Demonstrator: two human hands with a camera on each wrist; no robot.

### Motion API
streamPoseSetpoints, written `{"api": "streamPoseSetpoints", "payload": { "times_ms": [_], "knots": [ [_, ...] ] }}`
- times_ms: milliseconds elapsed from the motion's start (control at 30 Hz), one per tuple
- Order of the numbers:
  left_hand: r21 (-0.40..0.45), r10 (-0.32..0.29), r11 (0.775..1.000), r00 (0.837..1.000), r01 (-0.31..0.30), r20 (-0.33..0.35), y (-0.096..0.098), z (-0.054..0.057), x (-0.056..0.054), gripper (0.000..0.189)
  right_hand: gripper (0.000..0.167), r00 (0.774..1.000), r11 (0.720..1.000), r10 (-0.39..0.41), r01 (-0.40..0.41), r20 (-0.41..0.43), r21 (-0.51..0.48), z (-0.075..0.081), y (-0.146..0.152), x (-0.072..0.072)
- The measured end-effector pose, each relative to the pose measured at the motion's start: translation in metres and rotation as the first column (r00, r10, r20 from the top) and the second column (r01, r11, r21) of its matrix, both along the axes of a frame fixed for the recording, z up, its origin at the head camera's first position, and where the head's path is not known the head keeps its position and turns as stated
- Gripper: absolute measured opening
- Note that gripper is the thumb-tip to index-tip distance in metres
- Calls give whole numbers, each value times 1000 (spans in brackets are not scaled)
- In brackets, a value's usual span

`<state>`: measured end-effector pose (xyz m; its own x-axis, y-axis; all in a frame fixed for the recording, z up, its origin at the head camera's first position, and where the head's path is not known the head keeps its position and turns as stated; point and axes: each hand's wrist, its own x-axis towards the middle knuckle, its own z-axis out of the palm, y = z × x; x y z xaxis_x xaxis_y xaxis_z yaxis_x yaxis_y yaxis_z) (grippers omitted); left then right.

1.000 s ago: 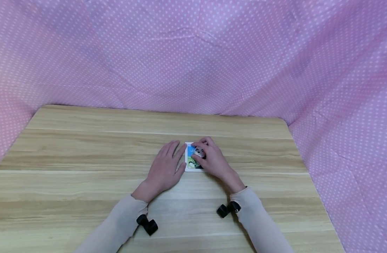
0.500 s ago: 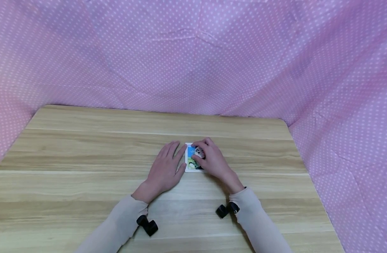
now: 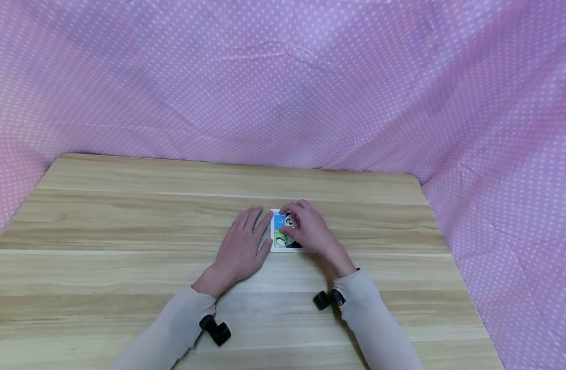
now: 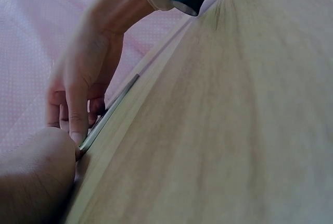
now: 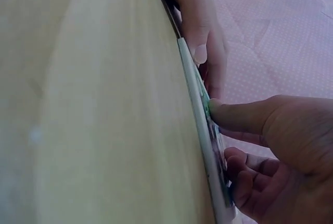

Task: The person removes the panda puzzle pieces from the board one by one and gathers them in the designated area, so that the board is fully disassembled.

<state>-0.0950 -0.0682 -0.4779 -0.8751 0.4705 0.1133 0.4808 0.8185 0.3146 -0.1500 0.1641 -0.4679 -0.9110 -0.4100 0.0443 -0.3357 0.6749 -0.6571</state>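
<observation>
On the wood-grain worktop [image 3: 126,221], the left hand [image 3: 239,246] lies flat, fingers extended, gripping nothing, its thumb and index tips at the left edge of the picture board [image 3: 283,221]. The board lies flat: thin, white-rimmed, printed with a black-and-white panda on blue above green. The right hand [image 3: 313,231], fingers bent, covers its right side; whether it grips anything cannot be determined.
</observation>
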Motion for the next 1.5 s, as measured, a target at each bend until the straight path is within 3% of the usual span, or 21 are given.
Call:
{"api": "streamPoseSetpoints", "payload": {
  "times_ms": [167, 300, 700, 1133, 1500],
  "knots": [
    [26, -1, 1000, 1000, 1, -3, 0, 0, 1, 68, 37, 999, 1000, -17, 16, 34, 12, 25, -9, 10],
    [35, -3, 999, 1000, 3, -3, 0, 1, 1, 68, 36, 998, 1000, -23, 22, 59, 21, 32, -11, 12],
    [27, -6, 1000, 1000, 5, 10, 0, 1, 0, 69, 40, 1000, 997, -23, 22, -4, -69, 22, -8, 13],
    [18, -12, 1000, 1000, 12, 7, 1, 2, -2, 70, 42, 992, 993, -105, 102, -67, -56, 12, -8, 15],
    [8, -10, 1000, 1000, 10, 2, 1, 1, -3, 69, 32, 985, 988, -136, 127, -107, -91, 7, -9, 13]
  ]
}}
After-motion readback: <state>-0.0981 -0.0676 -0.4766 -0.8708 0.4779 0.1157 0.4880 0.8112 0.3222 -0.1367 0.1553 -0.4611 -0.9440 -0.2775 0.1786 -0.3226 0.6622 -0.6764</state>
